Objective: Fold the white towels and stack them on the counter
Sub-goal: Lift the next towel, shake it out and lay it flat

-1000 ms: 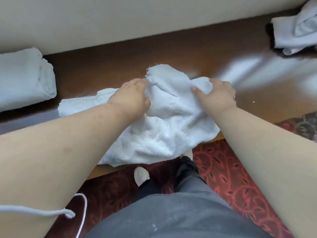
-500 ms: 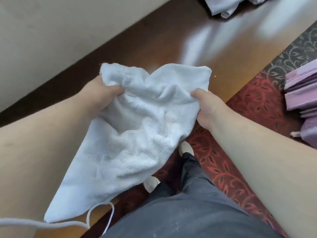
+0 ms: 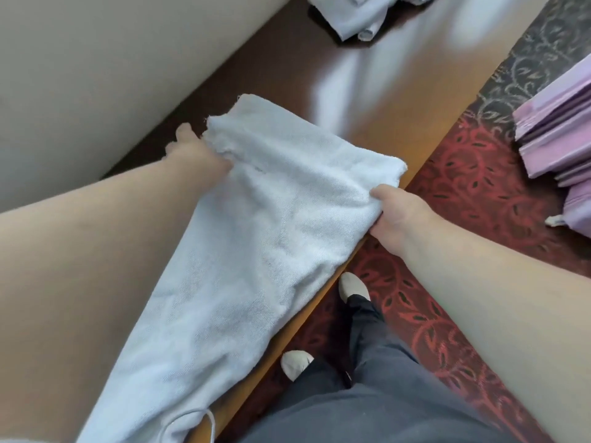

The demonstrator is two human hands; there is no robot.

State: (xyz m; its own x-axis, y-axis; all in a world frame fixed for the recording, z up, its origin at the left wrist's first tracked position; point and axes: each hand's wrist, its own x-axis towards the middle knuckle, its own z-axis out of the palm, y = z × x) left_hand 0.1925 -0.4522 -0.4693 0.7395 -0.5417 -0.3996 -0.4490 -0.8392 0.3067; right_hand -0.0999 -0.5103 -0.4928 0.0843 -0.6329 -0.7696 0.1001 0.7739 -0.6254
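Head view: a white towel [image 3: 256,238] hangs stretched between two hands above the near edge of the brown tabletop [image 3: 399,100]. The left hand [image 3: 200,155] grips the towel's far left corner; its fingers are mostly hidden behind the cloth, curled round the edge, though how tightly they close cannot be told. The right hand [image 3: 395,212] pinches the towel's right edge, thumb on top and fingers tucked beneath the cloth. From this upper edge the towel drapes down and to the left, along the left forearm, its lower end reaching the bottom of the picture over the tabletop's near edge. A thin white cord [image 3: 198,417] loops just in front of that lower end.

At the far end of the tabletop lies a rumpled pile [image 3: 355,17] of white towels, partly cut off by the frame. On the right, over the red patterned carpet [image 3: 463,193], sits a stack of folded lilac cloths [image 3: 563,132]. Grey trousers [image 3: 367,394] and two white shoes [image 3: 295,362] show below.
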